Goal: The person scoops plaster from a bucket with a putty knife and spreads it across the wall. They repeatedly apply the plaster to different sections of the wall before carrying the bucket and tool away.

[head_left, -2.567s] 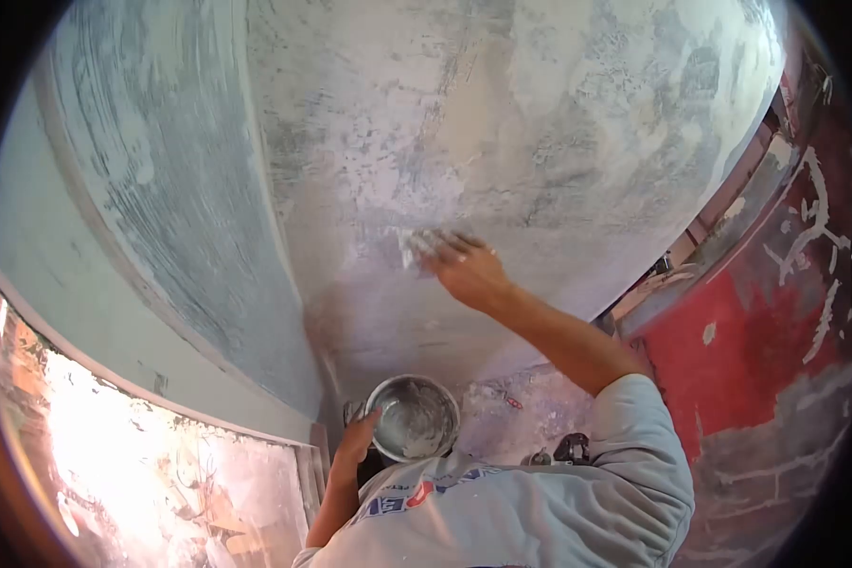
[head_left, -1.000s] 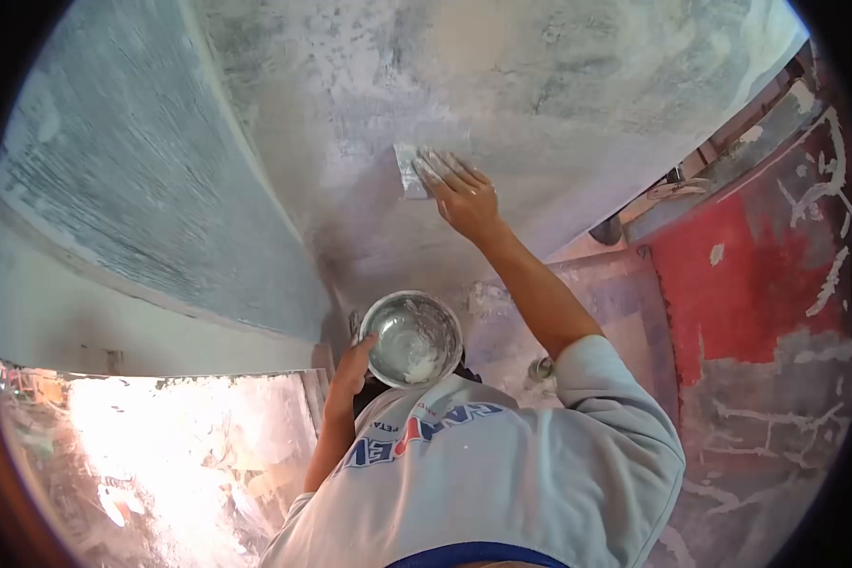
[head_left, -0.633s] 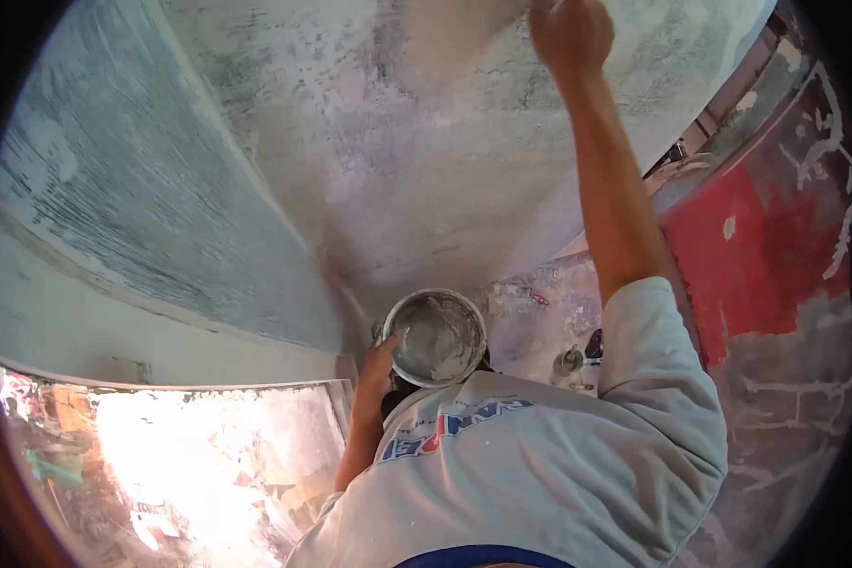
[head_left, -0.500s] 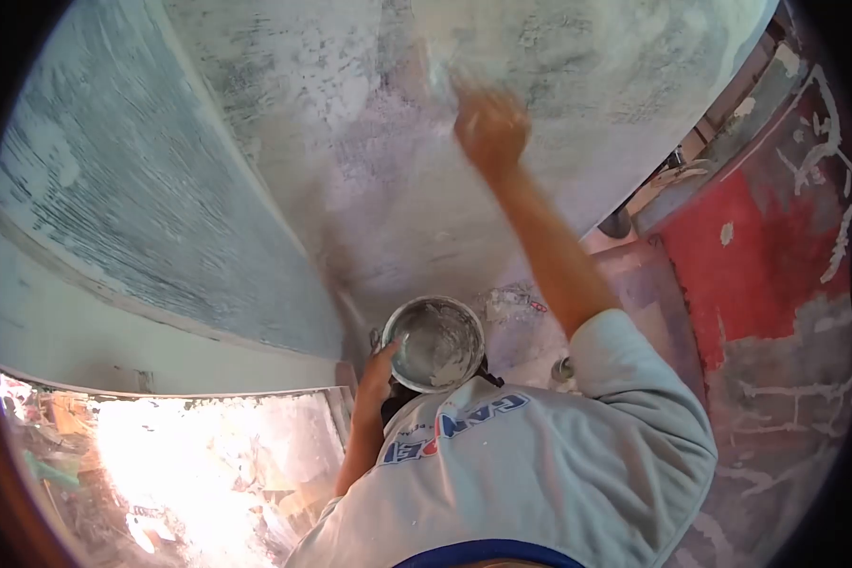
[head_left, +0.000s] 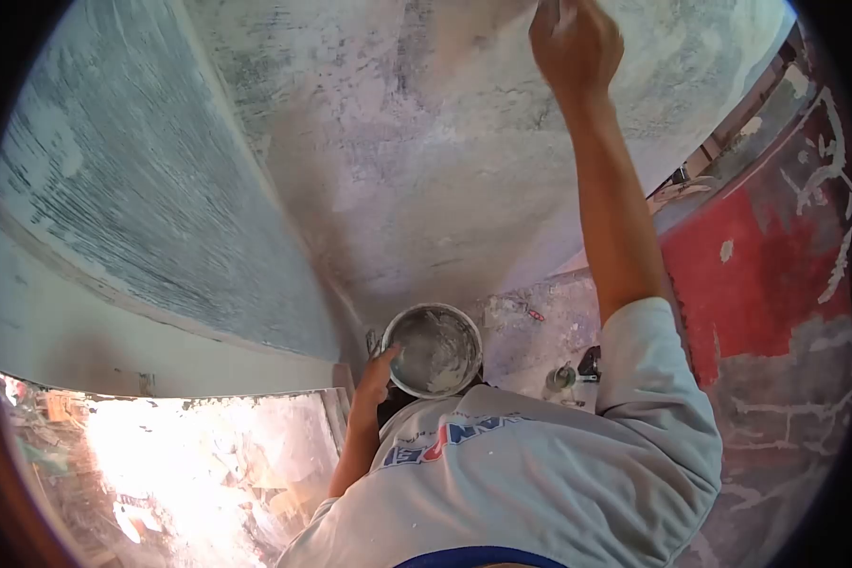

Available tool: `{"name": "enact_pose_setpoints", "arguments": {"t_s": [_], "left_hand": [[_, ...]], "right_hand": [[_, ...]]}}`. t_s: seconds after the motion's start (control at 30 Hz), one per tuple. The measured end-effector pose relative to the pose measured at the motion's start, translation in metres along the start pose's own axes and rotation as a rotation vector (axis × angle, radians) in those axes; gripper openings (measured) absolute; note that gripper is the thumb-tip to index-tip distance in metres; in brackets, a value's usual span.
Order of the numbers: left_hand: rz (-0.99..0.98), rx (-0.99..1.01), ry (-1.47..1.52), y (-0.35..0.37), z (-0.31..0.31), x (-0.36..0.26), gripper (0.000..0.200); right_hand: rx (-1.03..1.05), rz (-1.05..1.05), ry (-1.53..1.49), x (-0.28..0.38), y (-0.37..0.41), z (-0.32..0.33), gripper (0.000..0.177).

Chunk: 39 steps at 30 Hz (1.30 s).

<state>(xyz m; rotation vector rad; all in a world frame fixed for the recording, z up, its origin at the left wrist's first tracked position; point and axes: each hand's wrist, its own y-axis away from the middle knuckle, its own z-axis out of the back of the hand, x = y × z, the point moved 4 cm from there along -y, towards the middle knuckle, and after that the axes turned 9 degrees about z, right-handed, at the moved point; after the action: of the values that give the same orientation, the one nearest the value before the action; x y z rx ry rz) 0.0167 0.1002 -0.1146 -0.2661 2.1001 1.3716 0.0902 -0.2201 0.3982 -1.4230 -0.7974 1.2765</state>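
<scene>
My left hand grips the rim of a round bucket close to my body, with the thumb over its edge. Wet grey paste coats the inside of the bucket. High on the pale, patchy plastered wall, my right hand is closed in a fist at the end of an outstretched arm. Whatever it holds is mostly cut off by the top edge of the view, so its kind cannot be made out.
A blue-grey streaked wall meets the plastered one at a corner on the left. Below it is a glaring bright opening. A small red item and a greenish round object lie on the floor. To the right is a red-painted patch.
My right hand has swept up and to the right across the wall, and the arm is straighter. The left hand still holds the bucket in nearly the same place.
</scene>
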Motion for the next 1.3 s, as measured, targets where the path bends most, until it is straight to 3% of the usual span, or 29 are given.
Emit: {"name": "enact_pose_setpoints", "arguments": {"t_s": [0.13,0.2,0.23,0.27,0.3,0.37,0.4,0.5,0.53,0.57,0.6,0.63,0.67,0.7,0.73,0.77,0.93,1.07,1.2,1.23,1.3], "left_hand": [[0.078,-0.012,0.071,0.011,-0.007,-0.003,0.043],[0.013,0.043,0.128,0.006,-0.007,-0.001,0.040],[-0.275,0.115,0.015,0.031,-0.010,-0.014,0.040],[-0.571,0.183,-0.100,0.057,-0.014,-0.029,0.039],[0.051,0.024,-0.031,0.021,-0.006,-0.012,0.038],[-0.002,0.119,0.090,0.004,-0.005,0.001,0.039],[0.086,0.075,0.056,0.019,-0.005,-0.007,0.040],[-0.017,-0.005,0.073,0.012,0.000,0.000,0.039],[-0.142,-0.007,0.071,0.003,0.002,0.003,0.041],[-0.137,-0.001,0.067,0.008,-0.001,-0.001,0.041],[-0.058,-0.024,0.068,0.018,-0.003,-0.007,0.041],[0.019,-0.051,0.068,0.024,-0.004,-0.008,0.041],[-0.068,-0.019,0.105,0.020,-0.005,-0.006,0.042],[-0.064,-0.021,0.098,0.021,-0.005,-0.007,0.042],[0.008,-0.039,0.091,0.022,-0.004,-0.005,0.043],[0.081,-0.057,0.086,0.023,-0.005,-0.004,0.043],[0.049,-0.009,0.059,0.010,0.003,0.001,0.048],[0.007,0.007,0.120,0.008,0.003,0.008,0.043],[0.073,0.012,0.038,0.015,0.006,0.009,0.048],[0.077,0.004,0.035,0.016,0.005,0.006,0.049],[0.012,-0.034,0.054,0.024,0.005,0.000,0.052]], "right_hand": [[0.222,-0.019,0.068,0.041,0.000,-0.013,0.016],[-0.091,0.166,-0.160,0.082,0.052,-0.023,0.023],[-0.053,0.200,-0.171,0.097,0.092,-0.030,0.028],[0.115,0.192,-0.176,0.119,0.124,-0.026,0.029],[0.171,0.200,-0.241,0.136,0.152,-0.023,0.030],[0.291,0.238,-0.387,0.157,0.197,-0.019,0.032],[0.349,0.258,-0.462,0.164,0.209,-0.016,0.032],[0.510,0.207,-0.417,0.145,0.186,-0.004,0.029],[0.431,0.188,-0.403,0.125,0.159,0.000,0.030],[0.237,0.234,-0.293,0.106,0.126,0.005,0.028],[0.292,0.211,-0.205,0.091,0.079,0.011,0.023],[0.096,0.199,-0.195,0.068,0.050,0.009,0.020],[-0.102,0.238,-0.172,0.049,0.015,0.003,0.020],[-0.066,0.193,-0.178,0.041,-0.019,0.010,0.022],[0.176,0.083,0.004,0.037,-0.038,0.015,0.026],[0.181,0.078,0.007,0.036,-0.032,0.014,0.026],[0.050,0.382,-0.067,0.066,0.034,-0.025,0.033],[0.270,0.318,-0.330,0.126,0.166,-0.037,0.037],[0.519,0.366,-0.478,0.162,0.249,-0.013,0.037],[0.617,0.401,-0.525,0.169,0.249,-0.011,0.040],[0.573,0.374,-0.557,0.155,0.234,-0.010,0.041]]}}
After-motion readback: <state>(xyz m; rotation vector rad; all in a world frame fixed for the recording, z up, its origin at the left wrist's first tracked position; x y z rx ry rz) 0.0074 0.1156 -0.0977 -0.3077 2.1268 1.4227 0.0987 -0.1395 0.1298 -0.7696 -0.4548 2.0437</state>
